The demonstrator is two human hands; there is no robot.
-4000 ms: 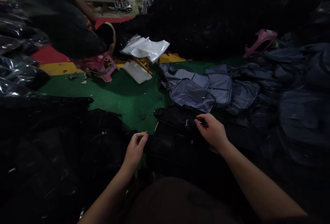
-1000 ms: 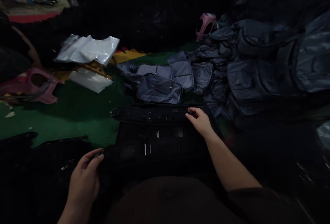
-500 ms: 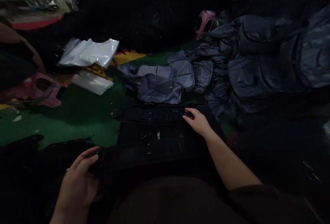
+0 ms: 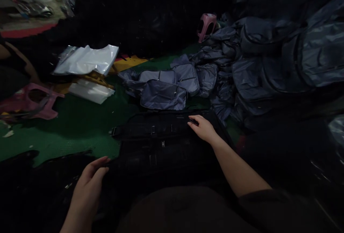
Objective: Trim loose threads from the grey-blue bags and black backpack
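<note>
Nothing legible in frame: no text, labels, brands or numbers readable on the black bag (image 4: 161, 150) (too dark, only zip pulls and buckles show), the grey-blue bags (image 4: 163, 95) or the clear plastic bags (image 4: 86, 60).

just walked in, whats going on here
A person has a black zippered bag lying on a green floor mat. Their right hand is on the bag's far edge, and their left hand is at its near left side. Grey-blue bags are heaped beyond it, near white plastic bags and a pink plastic stool.
</note>
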